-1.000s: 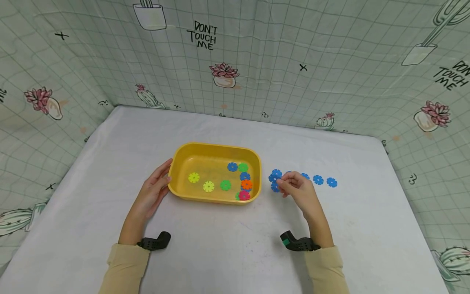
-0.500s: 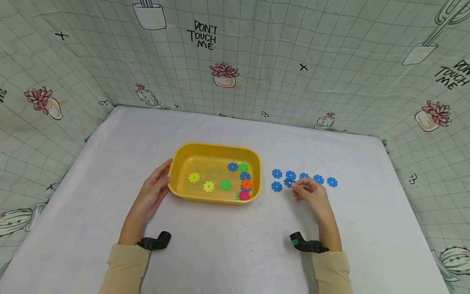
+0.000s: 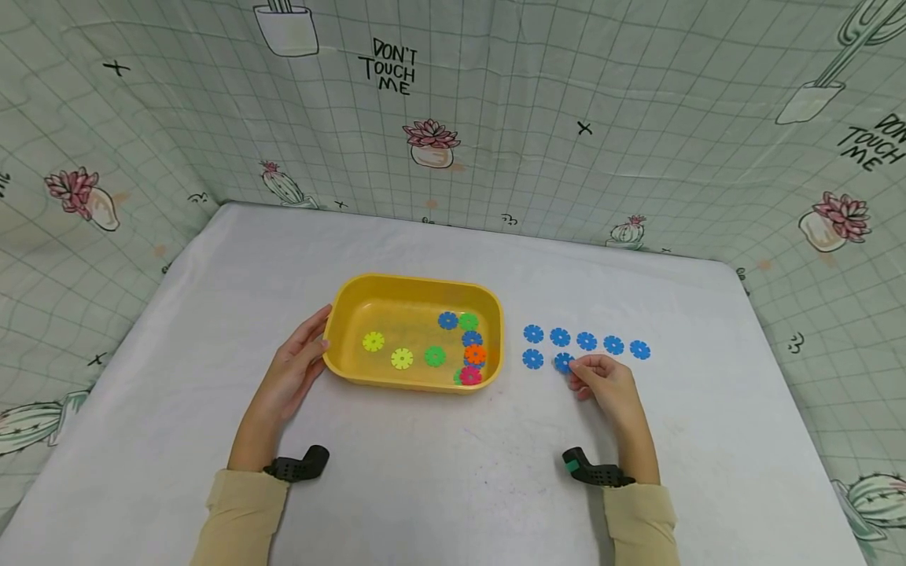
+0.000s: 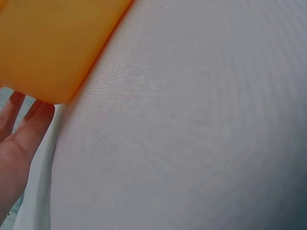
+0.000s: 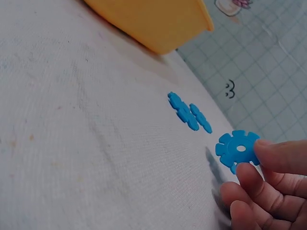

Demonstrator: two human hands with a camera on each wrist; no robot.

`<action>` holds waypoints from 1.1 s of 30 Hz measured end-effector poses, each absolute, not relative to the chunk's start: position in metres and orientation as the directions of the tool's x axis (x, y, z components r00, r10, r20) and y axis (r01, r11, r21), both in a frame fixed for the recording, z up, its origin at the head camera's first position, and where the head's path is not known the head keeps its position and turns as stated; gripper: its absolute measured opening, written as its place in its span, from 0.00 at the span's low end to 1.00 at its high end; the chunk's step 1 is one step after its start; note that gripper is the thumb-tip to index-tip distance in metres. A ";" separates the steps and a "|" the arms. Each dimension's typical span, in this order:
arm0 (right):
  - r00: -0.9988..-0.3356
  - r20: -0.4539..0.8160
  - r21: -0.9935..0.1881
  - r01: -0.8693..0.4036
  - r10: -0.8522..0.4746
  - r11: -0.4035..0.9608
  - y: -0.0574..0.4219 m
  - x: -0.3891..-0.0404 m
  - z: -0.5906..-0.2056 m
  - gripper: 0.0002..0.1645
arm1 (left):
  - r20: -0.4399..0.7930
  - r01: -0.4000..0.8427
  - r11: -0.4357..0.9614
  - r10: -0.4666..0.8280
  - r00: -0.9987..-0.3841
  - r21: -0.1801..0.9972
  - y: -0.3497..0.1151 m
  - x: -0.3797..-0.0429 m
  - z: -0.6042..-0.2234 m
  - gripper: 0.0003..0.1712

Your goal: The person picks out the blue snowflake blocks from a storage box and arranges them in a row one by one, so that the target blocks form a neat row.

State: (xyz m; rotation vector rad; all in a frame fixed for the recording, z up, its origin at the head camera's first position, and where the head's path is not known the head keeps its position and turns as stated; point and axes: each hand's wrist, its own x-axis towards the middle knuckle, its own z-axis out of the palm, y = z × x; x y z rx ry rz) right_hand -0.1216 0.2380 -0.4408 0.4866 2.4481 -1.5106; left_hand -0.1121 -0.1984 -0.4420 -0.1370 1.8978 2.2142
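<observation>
My right hand [image 3: 603,387] pinches a blue notched snowflake disc [image 5: 238,148] between thumb and fingertip, tilted and close over the table. Behind it runs a row of several flat blue discs [image 3: 586,341], and one more blue disc [image 3: 533,359] lies just left of the held one. At the left end of a yellow plastic tray [image 3: 414,385], my left hand [image 3: 292,369] rests its fairly straight fingers and thumb against the outer wall. The left wrist view shows those fingertips right at the tray's end [image 4: 53,62].
Inside the tray lie loose discs: yellow [image 3: 402,359], green [image 3: 435,356], blue [image 3: 447,321], orange [image 3: 475,354] and pink [image 3: 470,376]. A white cloth [image 3: 439,487] covers the table. A printed grid curtain [image 3: 495,102] stands behind and at the sides.
My right hand has carried the blue disc rightward from the left end of the row, then nearer to me, just in front of the row. The left hand and tray stay put.
</observation>
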 end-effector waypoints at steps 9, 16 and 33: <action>-0.909 -0.383 -0.820 0.417 0.165 0.391 0.238 -0.124 -0.443 0.19 | -0.207 -0.221 -0.144 0.108 -0.972 0.965 -0.198 -0.112 -0.443 0.32; -0.892 -0.417 -0.813 0.453 0.177 0.366 0.237 -0.127 -0.444 0.18 | -0.210 -0.225 -0.149 0.106 -0.972 0.963 -0.198 -0.112 -0.442 0.31; -0.876 -0.436 -0.764 0.482 0.207 0.430 0.234 -0.134 -0.443 0.20 | -0.212 -0.228 -0.169 0.106 -0.971 0.959 -0.197 -0.111 -0.441 0.31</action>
